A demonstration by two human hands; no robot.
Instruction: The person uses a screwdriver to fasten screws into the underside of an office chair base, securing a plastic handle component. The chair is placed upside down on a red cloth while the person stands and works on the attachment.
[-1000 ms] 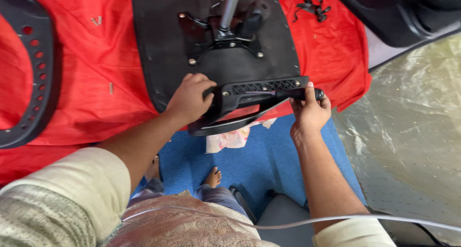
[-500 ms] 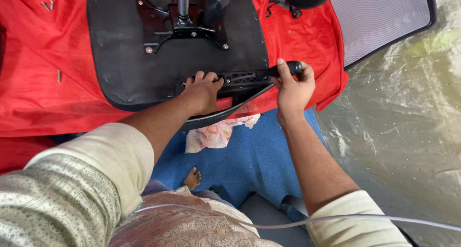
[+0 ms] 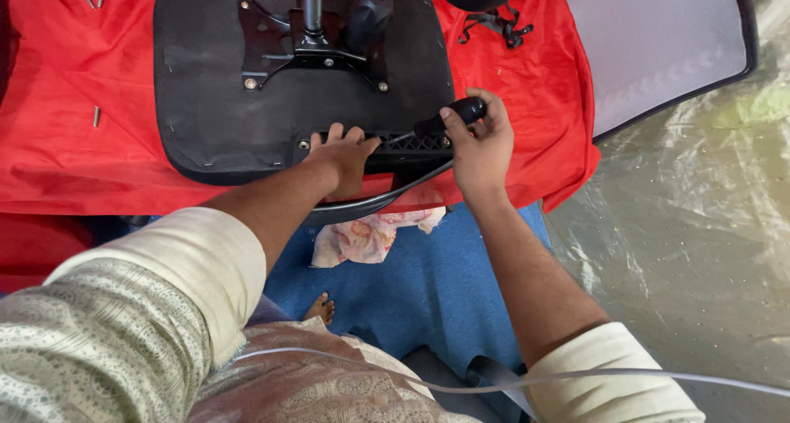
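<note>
Armrest bracket [image 3: 387, 143] on upturned chair seat [image 3: 206, 102] — left hand [image 3: 341, 153] presses it flat, fingers released; right hand [image 3: 477, 147] fingers clenched on screwdriver [image 3: 448, 118] — screw-driving step, next needs steady turning.

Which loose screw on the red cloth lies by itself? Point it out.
The screw left of the black seat, halfway down the cloth. The other screws lie paired at the top left corner.

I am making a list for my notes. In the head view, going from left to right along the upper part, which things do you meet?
Loose screws on the red cloth → black chair seat underside → left hand → right hand holding a black screwdriver handle → grey mesh chair back.
</note>
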